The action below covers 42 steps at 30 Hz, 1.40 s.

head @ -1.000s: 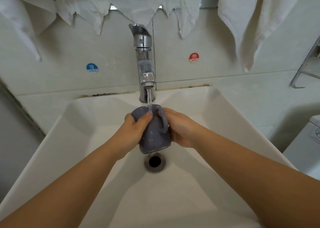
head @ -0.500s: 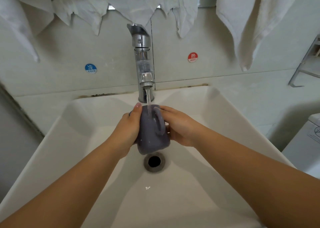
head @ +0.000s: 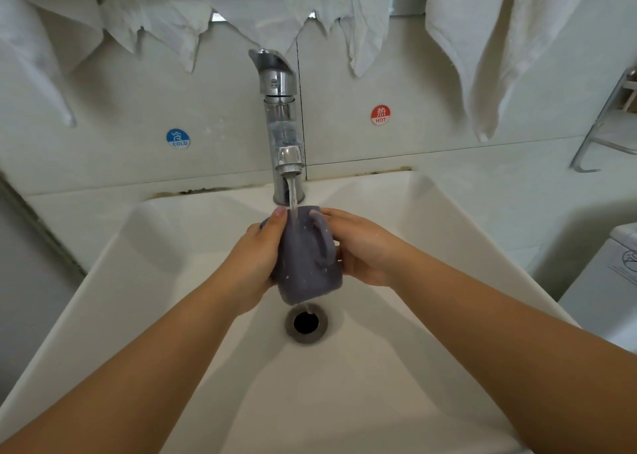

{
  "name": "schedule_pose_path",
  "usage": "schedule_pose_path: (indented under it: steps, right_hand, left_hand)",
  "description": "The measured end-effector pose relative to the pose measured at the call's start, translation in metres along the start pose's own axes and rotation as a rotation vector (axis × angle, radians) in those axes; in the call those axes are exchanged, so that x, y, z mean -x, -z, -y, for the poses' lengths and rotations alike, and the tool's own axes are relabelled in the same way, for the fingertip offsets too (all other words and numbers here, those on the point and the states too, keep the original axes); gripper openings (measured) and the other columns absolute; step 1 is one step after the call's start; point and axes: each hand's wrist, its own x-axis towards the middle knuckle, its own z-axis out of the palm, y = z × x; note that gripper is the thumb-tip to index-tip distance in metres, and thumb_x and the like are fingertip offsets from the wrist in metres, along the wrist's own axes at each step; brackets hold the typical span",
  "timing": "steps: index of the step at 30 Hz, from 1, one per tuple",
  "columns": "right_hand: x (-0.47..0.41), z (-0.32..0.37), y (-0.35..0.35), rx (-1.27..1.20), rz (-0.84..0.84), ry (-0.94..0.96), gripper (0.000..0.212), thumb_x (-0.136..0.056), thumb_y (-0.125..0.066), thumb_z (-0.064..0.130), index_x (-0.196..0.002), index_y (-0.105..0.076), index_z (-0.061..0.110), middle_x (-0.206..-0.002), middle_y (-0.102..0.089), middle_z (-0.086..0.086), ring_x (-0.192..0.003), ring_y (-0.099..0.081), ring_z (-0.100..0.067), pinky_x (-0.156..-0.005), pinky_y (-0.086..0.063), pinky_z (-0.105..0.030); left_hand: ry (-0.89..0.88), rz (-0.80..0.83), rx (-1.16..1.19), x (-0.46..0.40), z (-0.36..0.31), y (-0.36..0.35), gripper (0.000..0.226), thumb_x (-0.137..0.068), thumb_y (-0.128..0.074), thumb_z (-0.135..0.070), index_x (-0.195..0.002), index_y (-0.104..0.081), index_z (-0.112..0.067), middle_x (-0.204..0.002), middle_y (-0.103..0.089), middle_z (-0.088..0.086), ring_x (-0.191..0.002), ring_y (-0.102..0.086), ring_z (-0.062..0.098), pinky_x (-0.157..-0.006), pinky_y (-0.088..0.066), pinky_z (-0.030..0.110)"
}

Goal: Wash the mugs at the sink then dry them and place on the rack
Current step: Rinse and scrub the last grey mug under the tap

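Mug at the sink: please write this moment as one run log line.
stage: washing | mug: tilted under running faucet | left hand: grips mug body | right hand: holds handle side | sink: drain open

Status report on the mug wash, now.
Left hand and right hand both grip the purple mug. Mug under running faucet, above the drain. Nothing obstructing.

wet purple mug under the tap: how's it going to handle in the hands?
Likely slippery: the speckled purple ceramic mug sits under the running water stream. Probably rigid and breakable over the hard white sink. The left hand and right hand both grip it, which seems prudent.
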Motion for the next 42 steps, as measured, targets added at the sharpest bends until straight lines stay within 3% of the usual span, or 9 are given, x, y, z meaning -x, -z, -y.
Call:
schedule_pose_path:
  steps: [2,4,6,13,17,21,25,34,42]
  right_hand:
    - [0.0,0.0,0.0,-0.003,0.005,0.005,0.032,-0.095,-0.056,0.036,-0.124,-0.06,0.021,-0.116,-0.068,-0.004,-0.111,-0.063,-0.026,-0.094,-0.052,-0.046]
    - [0.001,0.0,-0.002,0.009,-0.015,0.02,0.029,-0.095,-0.056,0.036,-0.121,-0.061,0.023,-0.114,-0.07,-0.003,-0.108,-0.064,-0.024,-0.095,-0.052,-0.044]
    - [0.002,0.0,-0.005,0.01,-0.034,0.037,0.025,-0.095,-0.056,0.035,-0.117,-0.063,0.025,-0.11,-0.071,-0.001,-0.106,-0.065,-0.021,-0.095,-0.052,-0.043]
    - [0.001,0.0,-0.007,-0.03,-0.028,0.018,0.032,-0.094,-0.057,0.037,-0.122,-0.061,0.023,-0.113,-0.07,-0.002,-0.108,-0.065,-0.023,-0.094,-0.053,-0.042]
    - [0.003,-0.001,-0.009,-0.02,-0.031,0.028,0.029,-0.095,-0.056,0.037,-0.12,-0.062,0.023,-0.11,-0.071,0.0,-0.106,-0.065,-0.021,-0.09,-0.054,-0.04]
    - [0.005,-0.002,-0.019,0.02,-0.05,0.055,0.03,-0.094,-0.055,0.042,-0.118,-0.06,0.024,-0.108,-0.071,-0.001,-0.101,-0.066,-0.021,-0.084,-0.057,-0.039]
    - [0.005,-0.002,-0.025,0.046,-0.058,0.071,0.036,-0.093,-0.054,0.046,-0.121,-0.058,0.024,-0.108,-0.069,0.0,-0.098,-0.066,-0.019,-0.079,-0.058,-0.036]
    - [0.007,0.003,-0.011,0.017,-0.051,0.058,0.034,-0.095,-0.053,0.043,-0.123,-0.06,0.024,-0.114,-0.069,-0.001,-0.108,-0.064,-0.024,-0.093,-0.053,-0.046]
    - [0.007,0.001,-0.025,0.095,-0.095,0.134,0.022,-0.096,-0.051,0.039,-0.113,-0.06,0.027,-0.109,-0.069,0.0,-0.098,-0.065,-0.016,-0.081,-0.055,-0.031]
  left_hand:
    - [-0.049,0.109,-0.033,0.0,0.004,0.007,0.025,-0.093,-0.056,-0.04,-0.112,-0.061,-0.023,-0.103,-0.073,0.0,-0.098,-0.068,0.017,-0.084,-0.057,0.037]
    - [-0.064,0.083,-0.068,0.0,0.007,0.005,0.077,-0.063,-0.079,-0.055,-0.127,-0.054,-0.019,-0.112,-0.071,0.003,-0.101,-0.069,0.019,-0.09,-0.056,0.042]
    - [-0.086,-0.001,-0.055,0.0,0.008,-0.001,0.107,-0.039,-0.078,-0.069,-0.129,-0.052,-0.018,-0.112,-0.07,0.004,-0.101,-0.068,0.019,-0.089,-0.056,0.042]
    - [-0.155,-0.032,-0.126,-0.001,0.009,-0.001,0.069,-0.074,-0.064,-0.056,-0.124,-0.049,-0.012,-0.105,-0.069,0.001,-0.094,-0.068,0.014,-0.074,-0.055,0.026]
    - [-0.099,-0.094,-0.12,-0.002,0.008,-0.004,0.034,-0.098,-0.039,-0.05,-0.116,-0.044,-0.021,-0.104,-0.06,-0.004,-0.088,-0.057,0.006,-0.069,-0.045,0.02]
    - [-0.016,-0.187,-0.054,0.0,0.0,-0.004,0.044,-0.092,-0.047,-0.056,-0.109,-0.061,-0.018,-0.089,-0.068,0.001,-0.08,-0.063,0.015,-0.062,-0.047,0.027]
    - [0.12,-0.147,0.002,0.0,-0.002,0.002,0.063,-0.07,-0.063,-0.067,-0.107,-0.063,-0.016,-0.095,-0.071,0.008,-0.09,-0.067,0.027,-0.085,-0.055,0.041]
    - [-0.035,0.167,0.012,0.003,-0.002,0.014,0.03,-0.092,-0.056,-0.034,-0.119,-0.061,-0.02,-0.103,-0.074,0.0,-0.096,-0.07,0.018,-0.077,-0.057,0.035]
    - [-0.029,-0.246,-0.07,-0.001,0.002,-0.005,0.053,-0.091,-0.036,-0.066,-0.099,-0.064,-0.023,-0.089,-0.07,0.003,-0.086,-0.064,0.019,-0.078,-0.05,0.033]
